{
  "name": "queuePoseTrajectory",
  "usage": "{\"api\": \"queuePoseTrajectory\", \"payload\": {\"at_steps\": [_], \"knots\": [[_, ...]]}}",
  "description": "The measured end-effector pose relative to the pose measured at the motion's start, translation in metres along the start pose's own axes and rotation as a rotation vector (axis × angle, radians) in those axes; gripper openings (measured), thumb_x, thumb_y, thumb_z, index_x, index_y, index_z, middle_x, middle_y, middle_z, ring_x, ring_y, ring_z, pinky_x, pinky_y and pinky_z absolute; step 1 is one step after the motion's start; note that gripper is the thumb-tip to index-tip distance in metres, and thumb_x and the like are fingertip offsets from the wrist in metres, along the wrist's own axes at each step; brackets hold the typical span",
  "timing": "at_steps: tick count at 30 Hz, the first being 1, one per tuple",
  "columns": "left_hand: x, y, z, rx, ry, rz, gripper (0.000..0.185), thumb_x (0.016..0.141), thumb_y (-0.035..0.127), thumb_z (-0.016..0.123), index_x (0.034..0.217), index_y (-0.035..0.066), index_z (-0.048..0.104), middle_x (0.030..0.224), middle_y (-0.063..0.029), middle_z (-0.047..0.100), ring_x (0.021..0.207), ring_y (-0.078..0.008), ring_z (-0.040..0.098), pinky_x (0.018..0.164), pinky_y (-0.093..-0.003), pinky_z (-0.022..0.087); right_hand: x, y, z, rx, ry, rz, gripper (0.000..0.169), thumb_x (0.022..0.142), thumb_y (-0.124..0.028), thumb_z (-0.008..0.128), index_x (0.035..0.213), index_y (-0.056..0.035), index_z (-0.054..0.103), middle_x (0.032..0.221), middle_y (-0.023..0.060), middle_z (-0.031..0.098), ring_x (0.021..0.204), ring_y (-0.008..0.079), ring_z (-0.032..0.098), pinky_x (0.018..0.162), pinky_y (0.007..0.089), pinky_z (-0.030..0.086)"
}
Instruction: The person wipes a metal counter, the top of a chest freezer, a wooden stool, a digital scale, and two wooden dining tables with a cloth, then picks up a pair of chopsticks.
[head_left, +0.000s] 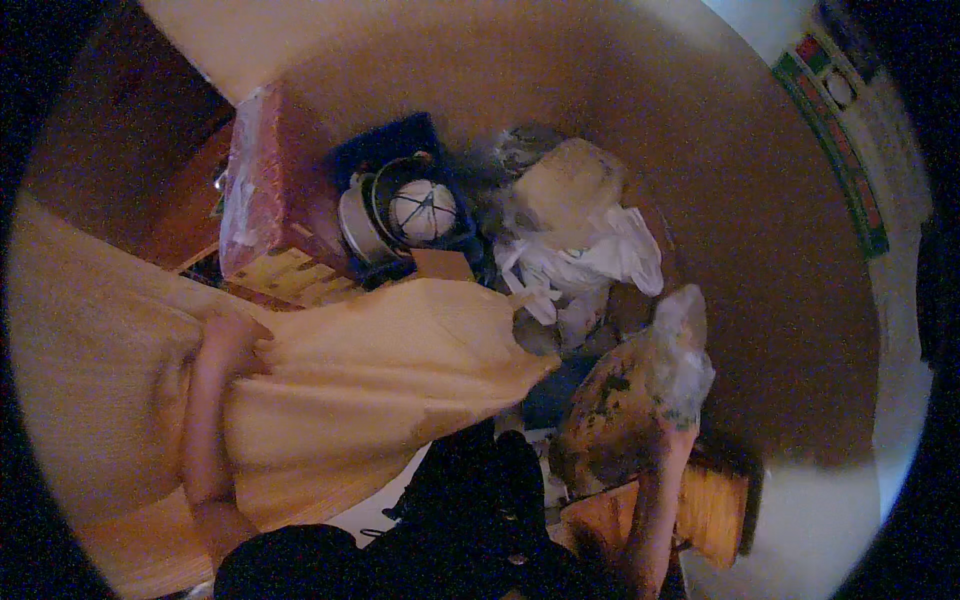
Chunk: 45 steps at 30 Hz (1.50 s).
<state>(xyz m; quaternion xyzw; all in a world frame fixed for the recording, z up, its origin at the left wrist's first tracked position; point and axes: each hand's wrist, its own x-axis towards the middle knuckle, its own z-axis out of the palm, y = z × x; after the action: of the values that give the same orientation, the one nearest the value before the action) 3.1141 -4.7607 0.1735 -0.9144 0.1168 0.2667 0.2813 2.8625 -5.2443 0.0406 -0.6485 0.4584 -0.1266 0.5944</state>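
My left hand (234, 337) is at the left, gripping a broad sheet of yellow-orange cloth (375, 345), and folds run from it to the right. Blur hides the exact finger positions. On the right my forearm reaches up to a crumpled, translucent plastic bag (681, 337). That plastic covers most of my right hand (675, 431), so its fingers are hidden. Just left of the bag is a brown, dark-patterned bundle (607, 420). Beyond the cloth's edge lies a knotted white plastic bag (585, 259), against a tan bundle (566, 184).
A reddish box (259, 180) wrapped in clear plastic stands at the back left. Beside it are a metal pot-like vessel (365, 217) and a pale round object with dark stripes (424, 210). A wooden box-like piece (712, 510) sits near my right forearm. A brown panel (772, 300) spans the right.
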Motion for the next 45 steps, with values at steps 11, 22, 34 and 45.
{"api": "queuePoseTrajectory", "payload": {"at_steps": [11,22,34,45], "knots": [[-0.056,-0.056,0.170,-0.528,0.235,0.148,0.087,0.053,0.025,0.085,0.131,0.018,0.047,0.114,-0.0147,0.060,0.105,-0.0301,0.057,0.092,-0.0442,0.044,0.010,0.022,0.040,0.386,-0.093,-0.076,0.047,0.082,-0.018,0.062,0.121,-0.0051,0.040,0.110,0.0118,0.054,0.098,0.0224,0.056,0.076,0.0382,0.050],[-0.138,-0.062,0.111,-0.519,0.161,0.180,0.070,0.065,0.016,0.074,0.130,0.010,0.047,0.125,-0.0139,0.052,0.111,-0.0300,0.054,0.096,-0.0384,0.042,-0.069,0.008,-0.031,-0.004,0.061,-0.185,0.049,0.079,-0.018,0.067,0.118,-0.0004,0.043,0.117,0.0122,0.052,0.097,0.0199,0.052,0.083,0.0332,0.044],[0.082,0.072,0.033,-1.155,0.047,0.533,0.045,0.084,0.015,0.061,0.124,-0.001,0.050,0.119,-0.0128,0.059,0.108,-0.0213,0.056,0.092,-0.0311,0.044,-0.163,0.070,-0.092,-0.162,0.151,0.058,0.039,0.078,-0.010,0.067,0.114,0.0003,0.057,0.107,0.0107,0.060,0.097,0.0238,0.057,0.090,0.0344,0.043],[0.306,0.297,0.065,-0.514,0.245,0.464,0.061,0.083,0.031,0.062,0.136,0.016,0.038,0.122,-0.0204,0.054,0.110,-0.0389,0.052,0.094,-0.0436,0.043,-0.191,0.070,-0.080,0.032,0.272,0.235,0.032,0.079,-0.015,0.066,0.104,0.0009,0.056,0.096,0.0055,0.058,0.087,0.0174,0.054,0.076,0.0307,0.044]]}}
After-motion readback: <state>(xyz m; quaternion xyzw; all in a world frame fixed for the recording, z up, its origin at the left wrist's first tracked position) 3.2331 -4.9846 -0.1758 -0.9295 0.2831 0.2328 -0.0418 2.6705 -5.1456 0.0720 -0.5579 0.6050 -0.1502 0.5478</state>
